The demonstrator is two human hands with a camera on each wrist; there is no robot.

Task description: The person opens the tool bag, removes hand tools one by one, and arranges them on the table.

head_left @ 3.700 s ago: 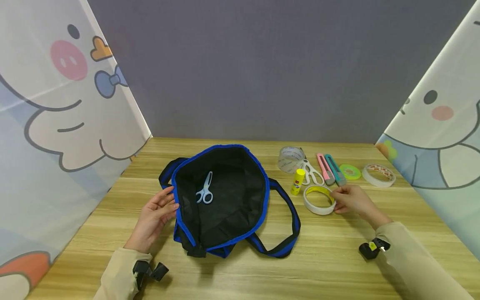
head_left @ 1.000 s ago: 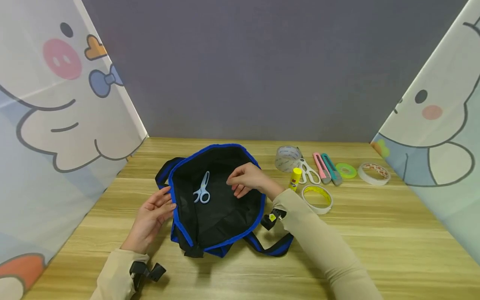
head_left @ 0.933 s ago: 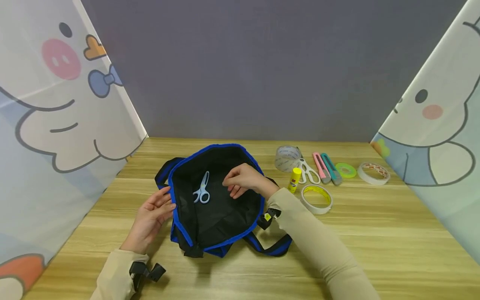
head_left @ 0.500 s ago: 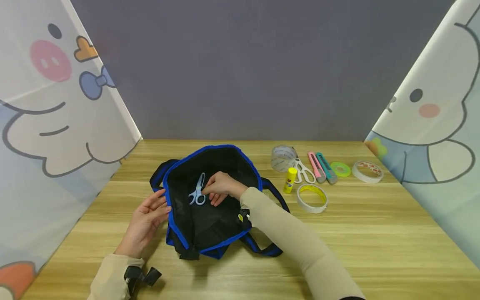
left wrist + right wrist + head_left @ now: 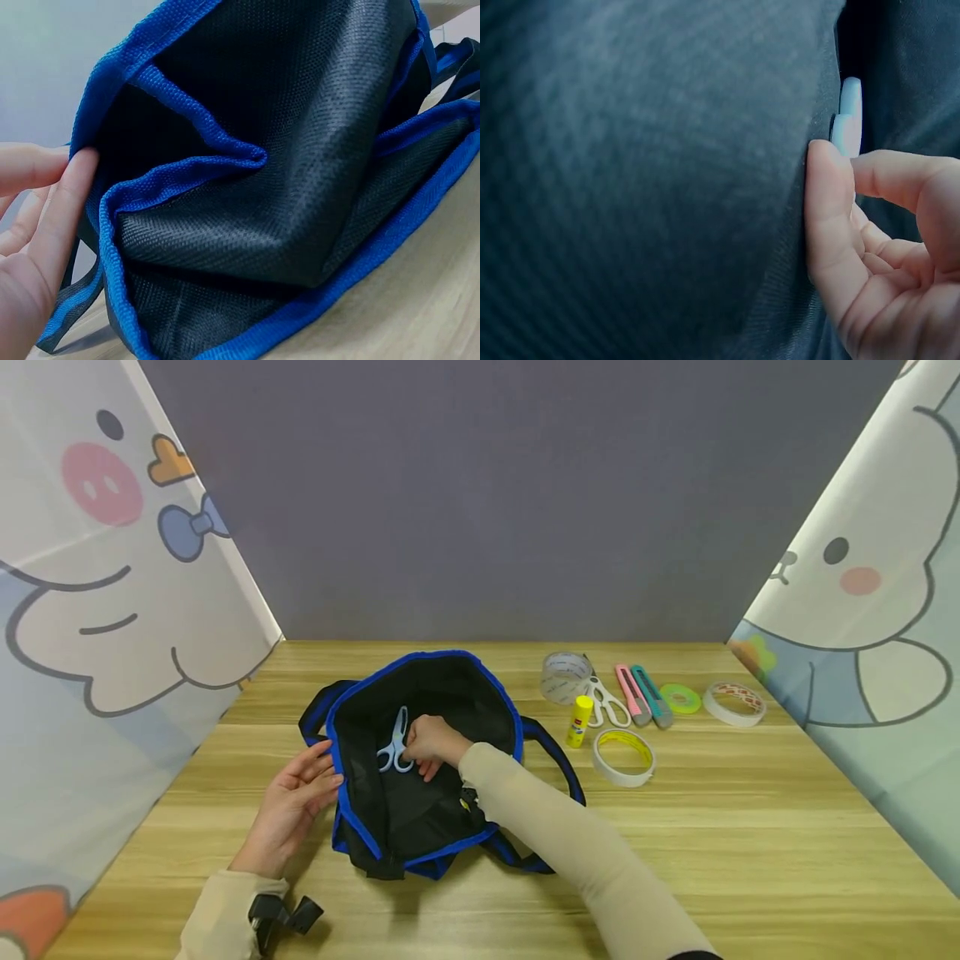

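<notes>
A black cloth bag with blue trim [image 5: 450, 685] lies on the table, its mouth facing me. My left hand [image 5: 288, 802] pinches the left rim; in the left wrist view the thumb [image 5: 71, 210] is on the inner side of the blue edge and the other fingers are behind it. Inside the bag is a pair of light blue scissors [image 5: 401, 725], blades pointing up and away. My right hand [image 5: 435, 745] reaches in and pinches one handle loop between thumb and forefinger. Light blue scissors [image 5: 851, 105] show above those fingertips in the right wrist view, mostly hidden.
Right of the bag stand a yellow glue stick [image 5: 580, 722] and a clear tape roll [image 5: 562, 689]. White scissors [image 5: 611, 706], pink [image 5: 632, 689] and teal [image 5: 651, 693] cutters, green tape [image 5: 695, 700] and two white tape rolls [image 5: 624, 778] lie nearby. A strap [image 5: 558, 752] loops out rightward.
My right hand has left the yellow-cored tape roll, crossed leftward into the bag and taken hold of the light blue scissors. My left hand keeps its grip on the rim.
</notes>
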